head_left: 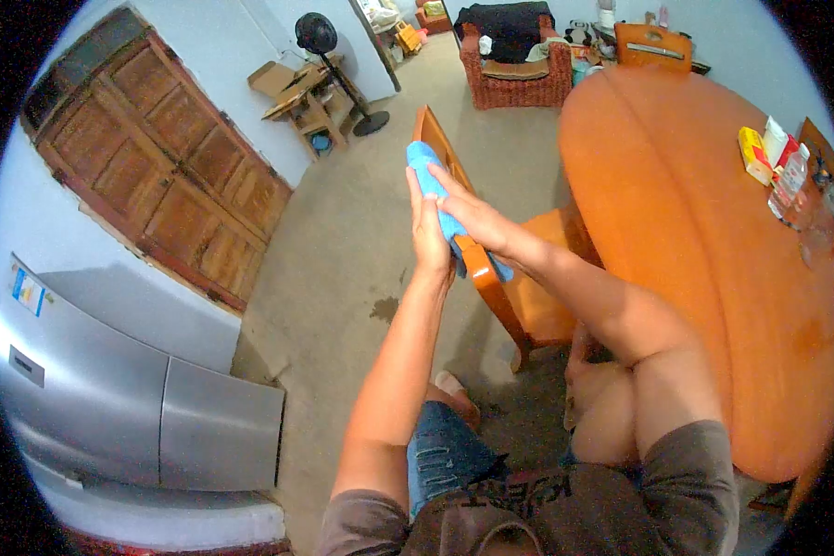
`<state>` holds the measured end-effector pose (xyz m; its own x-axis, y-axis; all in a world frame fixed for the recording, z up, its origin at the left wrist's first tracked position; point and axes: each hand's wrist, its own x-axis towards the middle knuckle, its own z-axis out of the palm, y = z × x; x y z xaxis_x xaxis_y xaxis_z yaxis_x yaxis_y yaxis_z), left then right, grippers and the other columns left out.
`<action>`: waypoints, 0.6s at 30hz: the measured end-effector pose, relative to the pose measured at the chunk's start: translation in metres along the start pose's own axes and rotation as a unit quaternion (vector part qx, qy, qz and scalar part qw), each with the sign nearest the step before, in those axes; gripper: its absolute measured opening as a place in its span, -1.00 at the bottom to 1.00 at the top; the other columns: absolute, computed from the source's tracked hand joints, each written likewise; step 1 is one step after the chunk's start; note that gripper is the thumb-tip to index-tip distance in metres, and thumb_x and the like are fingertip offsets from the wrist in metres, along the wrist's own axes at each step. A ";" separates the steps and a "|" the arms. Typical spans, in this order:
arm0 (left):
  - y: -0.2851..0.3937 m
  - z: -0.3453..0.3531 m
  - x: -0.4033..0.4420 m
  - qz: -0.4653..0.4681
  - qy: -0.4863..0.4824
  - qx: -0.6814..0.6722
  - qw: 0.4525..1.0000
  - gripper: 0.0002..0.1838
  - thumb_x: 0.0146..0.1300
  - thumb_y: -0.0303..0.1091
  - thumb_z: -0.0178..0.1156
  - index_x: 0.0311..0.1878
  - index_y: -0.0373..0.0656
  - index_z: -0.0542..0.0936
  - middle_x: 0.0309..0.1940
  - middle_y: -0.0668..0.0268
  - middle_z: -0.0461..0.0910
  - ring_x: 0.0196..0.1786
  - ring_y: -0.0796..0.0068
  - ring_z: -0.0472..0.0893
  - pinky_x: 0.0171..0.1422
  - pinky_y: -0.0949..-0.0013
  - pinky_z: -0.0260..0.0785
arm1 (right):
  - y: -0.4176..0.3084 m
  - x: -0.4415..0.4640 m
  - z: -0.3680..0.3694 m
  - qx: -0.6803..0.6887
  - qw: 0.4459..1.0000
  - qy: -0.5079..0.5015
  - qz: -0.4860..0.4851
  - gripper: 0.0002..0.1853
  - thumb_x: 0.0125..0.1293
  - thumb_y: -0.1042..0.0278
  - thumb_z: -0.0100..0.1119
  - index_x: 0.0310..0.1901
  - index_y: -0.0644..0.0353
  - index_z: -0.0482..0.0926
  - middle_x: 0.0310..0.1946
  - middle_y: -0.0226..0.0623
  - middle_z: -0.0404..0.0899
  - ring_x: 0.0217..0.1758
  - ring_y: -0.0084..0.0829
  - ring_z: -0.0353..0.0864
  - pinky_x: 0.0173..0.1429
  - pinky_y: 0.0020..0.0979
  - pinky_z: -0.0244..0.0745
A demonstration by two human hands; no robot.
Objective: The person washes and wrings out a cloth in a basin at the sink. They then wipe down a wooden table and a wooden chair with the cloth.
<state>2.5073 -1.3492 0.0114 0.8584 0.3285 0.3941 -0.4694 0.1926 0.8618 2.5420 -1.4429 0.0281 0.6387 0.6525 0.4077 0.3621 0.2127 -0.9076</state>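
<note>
A blue cloth (pixel 424 156) is folded over the top edge of the backrest of a wooden chair (pixel 481 269), with part of it hanging on the far side near the right hand's wrist. My left hand (pixel 428 232) presses on the cloth from the left side, fingers together and pointing up along it. From the right, my right hand (pixel 468 208) presses on the same cloth, its fingers closed against it. The two hands lie close together with the cloth and the chair's top rail between them.
A large oval wooden table (pixel 658 232) stands at the right, bearing a yellow box (pixel 755 155) and a clear bottle (pixel 789 176). A silver refrigerator (pixel 93 389) is at the left. Farther off are a black fan (pixel 317 34), cardboard and a red woven armchair (pixel 517 91).
</note>
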 end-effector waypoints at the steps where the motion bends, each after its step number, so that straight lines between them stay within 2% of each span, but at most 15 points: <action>1: 0.001 0.000 0.005 0.005 0.000 -0.004 1.000 -0.38 0.39 -0.19 -0.20 0.47 0.04 -0.09 0.38 0.14 0.11 0.35 0.19 0.24 0.41 0.22 0.06 | 0.002 0.006 0.001 0.025 0.999 0.025 0.004 -0.35 0.35 0.22 -0.21 0.42 0.23 -0.07 0.45 -0.18 -0.12 0.48 -0.36 -0.10 0.46 -0.41 -0.15; 2: 0.001 0.000 0.010 0.010 0.000 -0.008 1.000 -0.38 0.39 -0.18 -0.20 0.47 0.04 -0.09 0.38 0.13 0.12 0.35 0.19 0.24 0.41 0.21 0.06 | 0.004 0.011 0.001 0.025 0.999 0.024 0.006 -0.35 0.35 0.22 -0.21 0.42 0.23 -0.07 0.45 -0.18 -0.12 0.48 -0.36 -0.10 0.46 -0.41 -0.15; 4: -0.002 -0.001 0.017 0.009 0.003 -0.017 1.000 -0.37 0.39 -0.17 -0.20 0.47 0.04 -0.10 0.38 0.13 0.12 0.35 0.18 0.24 0.41 0.21 0.06 | 0.013 0.022 -0.001 0.058 0.998 0.025 -0.001 -0.31 0.33 0.10 -0.15 0.42 0.18 -0.05 0.46 -0.09 -0.23 0.53 -0.23 -0.33 0.50 -0.32 -0.31; 10: -0.008 -0.004 0.024 0.019 0.000 -0.070 0.997 -0.34 0.36 -0.11 -0.22 0.48 0.04 -0.12 0.39 0.15 0.09 0.34 0.18 0.24 0.40 0.22 0.08 | 0.015 0.030 0.000 0.050 0.998 0.018 -0.020 -0.29 0.32 0.09 -0.15 0.42 0.20 -0.08 0.46 -0.12 -0.19 0.52 -0.28 -0.26 0.49 -0.37 -0.27; 12: -0.002 -0.002 0.020 -0.003 0.011 -0.039 0.999 -0.35 0.37 -0.10 -0.22 0.48 0.04 -0.12 0.39 0.16 0.09 0.35 0.19 0.24 0.40 0.23 0.08 | -0.001 0.021 0.002 0.040 0.998 0.027 0.030 -0.30 0.33 0.13 -0.19 0.44 0.13 -0.12 0.46 -0.21 -0.14 0.49 -0.33 -0.11 0.47 -0.39 -0.20; 14: 0.005 0.001 0.010 -0.018 0.013 -0.057 0.998 -0.36 0.38 -0.11 -0.24 0.48 0.04 -0.13 0.41 0.19 0.06 0.37 0.22 0.21 0.41 0.24 0.05 | -0.006 0.013 0.002 0.031 0.999 0.009 0.037 -0.29 0.33 0.12 -0.20 0.45 0.10 -0.15 0.46 -0.21 -0.15 0.50 -0.32 -0.13 0.47 -0.37 -0.21; 18: 0.005 0.002 -0.008 -0.038 0.023 0.010 0.999 -0.38 0.41 -0.09 -0.27 0.48 0.11 -0.15 0.44 0.25 -0.02 0.43 0.27 0.09 0.45 0.27 -0.05 | -0.013 -0.001 0.000 0.023 0.996 -0.035 0.081 -0.29 0.35 0.06 -0.22 0.46 -0.02 -0.21 0.47 -0.24 -0.19 0.51 -0.28 -0.16 0.48 -0.36 -0.24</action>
<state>2.4989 -1.3523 0.0133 0.8806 0.3555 0.3133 -0.3993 0.2008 0.8945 2.5366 -1.4464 0.0397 0.6372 0.7292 0.2496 0.2256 0.1331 -0.9651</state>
